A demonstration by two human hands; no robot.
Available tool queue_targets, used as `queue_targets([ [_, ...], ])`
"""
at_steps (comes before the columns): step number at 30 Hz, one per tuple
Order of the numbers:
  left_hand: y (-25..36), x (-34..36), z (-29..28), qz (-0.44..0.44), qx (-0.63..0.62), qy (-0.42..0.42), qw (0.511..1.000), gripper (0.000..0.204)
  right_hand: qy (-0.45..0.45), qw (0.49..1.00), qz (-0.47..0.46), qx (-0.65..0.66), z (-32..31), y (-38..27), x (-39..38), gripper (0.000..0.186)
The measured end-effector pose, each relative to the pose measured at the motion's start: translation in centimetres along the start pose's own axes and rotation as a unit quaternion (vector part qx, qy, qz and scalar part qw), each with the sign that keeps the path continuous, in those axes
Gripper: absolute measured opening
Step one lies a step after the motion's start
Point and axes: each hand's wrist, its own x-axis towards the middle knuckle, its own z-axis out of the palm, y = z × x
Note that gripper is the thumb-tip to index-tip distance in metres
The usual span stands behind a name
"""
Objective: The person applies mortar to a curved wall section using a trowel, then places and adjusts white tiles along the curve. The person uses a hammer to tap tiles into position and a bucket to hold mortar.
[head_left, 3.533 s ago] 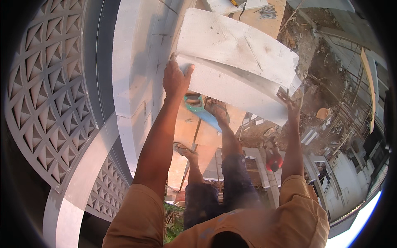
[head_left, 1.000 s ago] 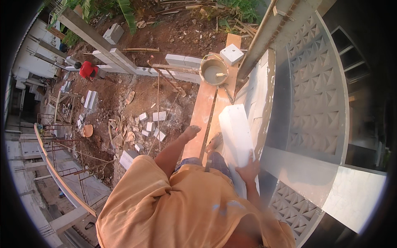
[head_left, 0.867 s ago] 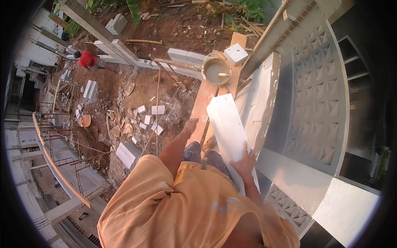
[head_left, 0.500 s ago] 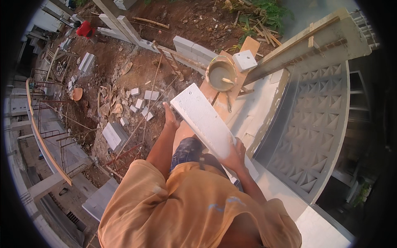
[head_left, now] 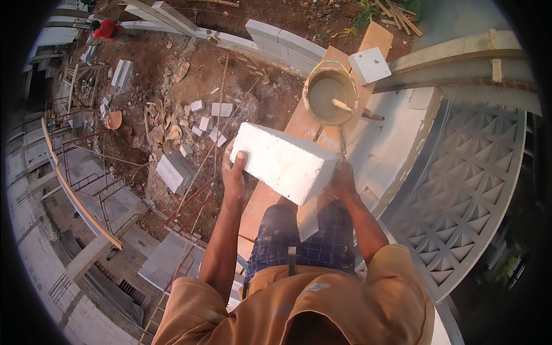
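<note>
A white lightweight concrete block is held in front of me, above the plank. My left hand is closed around its left end, thumb on the near face. At the other end my right hand grips the block, with some fingers hidden behind it. Beyond the block, a bucket of grey wet mortar stands on the plank, and a tool with a pale handle rests in it. A thin tool lies beside the bucket. To its right sits another white block with dark spots.
I am above a long wooden plank. A block wall and a grey patterned panel run along the right. Scaffolding and rubble lie below left. A person in red is far off at upper left.
The block has turned from a steep slant to lying more crosswise, showing a broad face and its right end. My right hand has moved up and farther away, and the view has shifted.
</note>
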Motion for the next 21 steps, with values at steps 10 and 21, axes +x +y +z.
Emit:
queue_targets([
  [10,-7.0,8.6,2.4,0.04,0.176,0.025,0.983,0.079,0.055,0.969,-0.078,0.227,13.1,11.7,12.4,0.056],
  [21,-12.6,4.3,4.6,-0.011,0.31,-0.008,0.951,0.11,-0.052,0.996,0.048,0.045,3.8,18.6,13.1,0.053],
])
